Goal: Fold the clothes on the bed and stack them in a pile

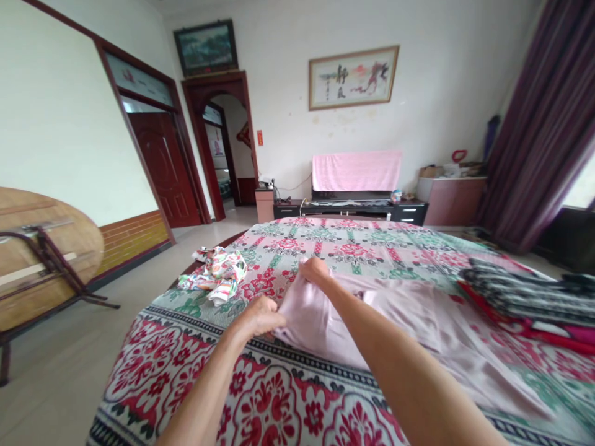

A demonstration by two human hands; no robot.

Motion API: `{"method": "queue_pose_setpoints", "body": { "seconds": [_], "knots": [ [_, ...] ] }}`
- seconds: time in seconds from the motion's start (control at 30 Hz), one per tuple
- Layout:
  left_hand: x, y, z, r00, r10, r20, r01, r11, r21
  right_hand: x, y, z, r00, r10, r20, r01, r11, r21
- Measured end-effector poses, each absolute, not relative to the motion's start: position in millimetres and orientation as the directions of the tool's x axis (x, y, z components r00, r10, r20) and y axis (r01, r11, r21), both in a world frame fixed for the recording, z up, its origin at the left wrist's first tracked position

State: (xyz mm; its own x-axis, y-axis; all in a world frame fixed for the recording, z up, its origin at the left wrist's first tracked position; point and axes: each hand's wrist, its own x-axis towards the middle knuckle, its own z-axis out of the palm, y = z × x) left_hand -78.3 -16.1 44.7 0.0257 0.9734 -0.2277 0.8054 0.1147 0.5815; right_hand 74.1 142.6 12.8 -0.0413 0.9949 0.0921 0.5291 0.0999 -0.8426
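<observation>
A pale pink garment [404,310] lies spread across the patterned bedspread [274,396], its exact kind unclear. At its left end my left hand [260,317] pinches the near corner. My right hand [315,271] grips the far corner of the same end, and the cloth there is lifted slightly and bunched between the two hands. My right forearm crosses over the garment and hides part of it. Left of my hands sits a crumpled white cloth with a colourful print [218,272].
A stack of folded dark and red clothes [534,303] lies at the right. A folded round table [46,248] leans at the left wall. Beyond the bed stand a low black cabinet [409,214] and something under a pink cover [356,171]. A purple curtain [525,124] hangs right.
</observation>
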Motion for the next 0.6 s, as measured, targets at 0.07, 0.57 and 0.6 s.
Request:
{"method": "queue_pose_setpoints", "body": {
  "seconds": [0.07, 0.57, 0.6],
  "knots": [
    [-88, -15, 52, -0.038, 0.981, -0.189, 0.780, 0.148, 0.608, 74, 141, 16, -0.003, 0.999, 0.051, 0.461, 0.046, -0.886],
    [10, -47, 87, 0.259, 0.938, 0.233, 0.724, -0.348, 0.595, 177, 110, 55, -0.011, 0.995, -0.103, -0.047, -0.103, -0.993],
    [20, -49, 86, 0.279, 0.930, 0.239, 0.718, -0.367, 0.592, 186, 107, 53, -0.004, 0.994, -0.106, -0.060, -0.106, -0.993]
  ]
}}
